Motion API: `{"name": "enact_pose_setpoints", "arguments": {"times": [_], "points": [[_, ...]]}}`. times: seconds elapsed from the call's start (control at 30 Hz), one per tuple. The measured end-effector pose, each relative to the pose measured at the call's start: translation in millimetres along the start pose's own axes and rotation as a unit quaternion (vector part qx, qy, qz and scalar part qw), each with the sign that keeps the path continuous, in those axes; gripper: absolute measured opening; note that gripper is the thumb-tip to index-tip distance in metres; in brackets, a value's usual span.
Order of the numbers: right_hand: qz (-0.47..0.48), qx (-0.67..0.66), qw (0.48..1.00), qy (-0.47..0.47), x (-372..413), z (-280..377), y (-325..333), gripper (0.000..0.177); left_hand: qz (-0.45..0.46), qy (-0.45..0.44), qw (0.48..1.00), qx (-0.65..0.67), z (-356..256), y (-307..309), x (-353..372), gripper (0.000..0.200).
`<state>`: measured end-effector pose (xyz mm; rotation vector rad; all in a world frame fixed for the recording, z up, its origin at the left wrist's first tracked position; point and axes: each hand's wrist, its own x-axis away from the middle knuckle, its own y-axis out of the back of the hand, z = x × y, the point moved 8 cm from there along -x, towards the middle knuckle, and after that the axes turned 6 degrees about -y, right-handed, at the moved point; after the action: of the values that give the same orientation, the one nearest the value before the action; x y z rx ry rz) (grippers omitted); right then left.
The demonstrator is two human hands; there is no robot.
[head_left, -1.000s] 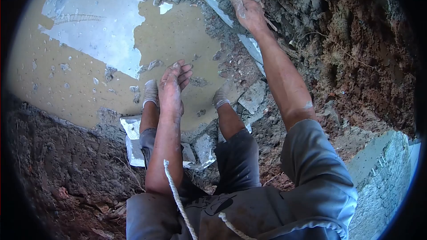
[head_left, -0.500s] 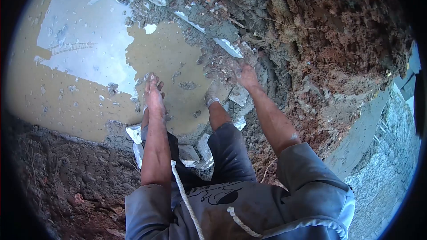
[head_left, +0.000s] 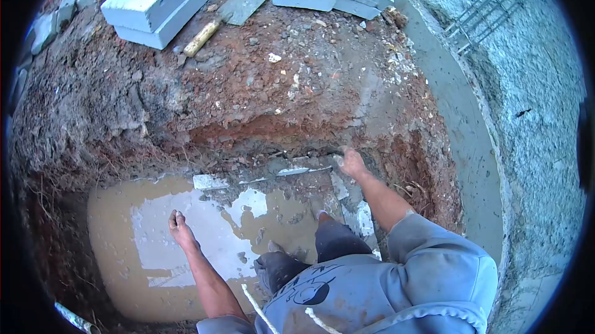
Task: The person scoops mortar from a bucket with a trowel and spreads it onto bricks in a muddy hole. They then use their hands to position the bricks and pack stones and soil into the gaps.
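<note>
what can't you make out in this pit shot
All head view:
- Pit floor: under the muddy water.
- Feet: covered by the person's own legs and the water.
- Right hand: pressed into rubble; a grip cannot be told.
- Left hand: palm turned away, too small.
- Pale rod, bottom left: cut off by the dark lens rim.

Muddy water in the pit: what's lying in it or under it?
Pale slab fragments poke out at its far edge, below the earth wall. The water is opaque brown and mirrors the sky, so its bottom and anything sunk in it are hidden.
</note>
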<state>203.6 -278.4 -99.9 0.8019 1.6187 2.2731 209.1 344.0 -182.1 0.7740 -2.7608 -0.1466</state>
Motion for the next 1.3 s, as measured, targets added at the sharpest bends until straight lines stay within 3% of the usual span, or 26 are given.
{"name": "enact_pose_setpoints", "arguments": {"times": [0.1, 0.23, 0.3, 0.37, 0.47, 0.6, 0.67, 0.77, 0.8, 0.87, 0.93, 1.03, 1.17, 1.23, 1.27, 1.3], "points": [[-0.025, -0.038, 0.997, -0.060, 13.1, -23.9, 38.7, 0.055, 0.018, -0.059, 0.998, -0.002, -58.6, -17.3, -6.1, 0.037], [-0.022, -0.097, 0.982, -0.162, 46.5, -84.3, 59.5, 0.054, 0.077, -0.066, 0.994, 0.037, -88.9, -77.2, 37.9, 0.031], [0.013, -0.091, 0.979, -0.183, 44.9, -134.0, 38.2, 0.062, 0.112, -0.078, 0.989, 0.057, -87.0, -116.1, 67.3, 0.030], [0.054, -0.092, 0.966, -0.236, 46.1, -174.3, 26.9, 0.068, 0.164, -0.036, 0.985, 0.025, -94.9, -152.2, 103.8, 0.031], [-0.030, -0.148, 0.945, -0.291, 47.2, -206.5, 41.2, 0.064, 0.249, -0.140, 0.958, -0.021, -111.1, -209.5, 133.5, 0.032], [-0.089, -0.210, 0.937, -0.263, 4.9, -215.7, 82.7, 0.064, 0.313, -0.143, 0.938, -0.053, -146.1, -296.0, 154.1, 0.032], [-0.104, -0.241, 0.938, -0.226, -27.5, -211.9, 126.6, 0.065, 0.334, -0.205, 0.917, -0.078, -183.5, -351.6, 171.1, 0.034], [-0.282, -0.259, 0.916, -0.120, -123.6, -240.4, 197.5, 0.054, 0.381, -0.245, 0.890, -0.053, -219.8, -485.4, 210.7, 0.038], [-0.347, -0.256, 0.899, -0.078, -148.3, -235.1, 241.2, 0.052, 0.365, -0.309, 0.865, -0.149, -255.2, -512.6, 234.2, 0.042], [-0.277, -0.289, 0.909, -0.113, -207.2, -243.8, 289.9, 0.050, 0.365, -0.401, 0.817, -0.196, -282.5, -580.8, 254.2, 0.047], [-0.326, -0.206, 0.922, -0.034, -245.2, -226.0, 352.4, 0.049, 0.347, -0.472, 0.776, -0.235, -307.2, -644.7, 267.0, 0.050], [-0.352, -0.161, 0.922, 0.009, -340.6, -215.3, 396.5, 0.055, 0.292, -0.540, 0.747, -0.257, -337.9, -731.2, 267.6, 0.053], [-0.318, -0.110, 0.940, 0.053, -463.7, -208.3, 416.5, 0.065, 0.200, -0.575, 0.749, -0.262, -362.5, -811.8, 245.3, 0.059], [-0.262, -0.072, 0.962, 0.041, -499.0, -204.8, 418.3, 0.069, 0.149, -0.570, 0.761, -0.273, -368.4, -837.7, 229.9, 0.062], [-0.229, -0.052, 0.972, 0.035, -508.5, -202.7, 415.8, 0.071, 0.134, -0.526, 0.780, -0.311, -362.8, -849.9, 215.2, 0.066], [-0.218, -0.045, 0.974, 0.043, -507.9, -198.9, 416.4, 0.072, 0.107, -0.535, 0.769, -0.333, -361.4, -857.7, 212.0, 0.067]]}}
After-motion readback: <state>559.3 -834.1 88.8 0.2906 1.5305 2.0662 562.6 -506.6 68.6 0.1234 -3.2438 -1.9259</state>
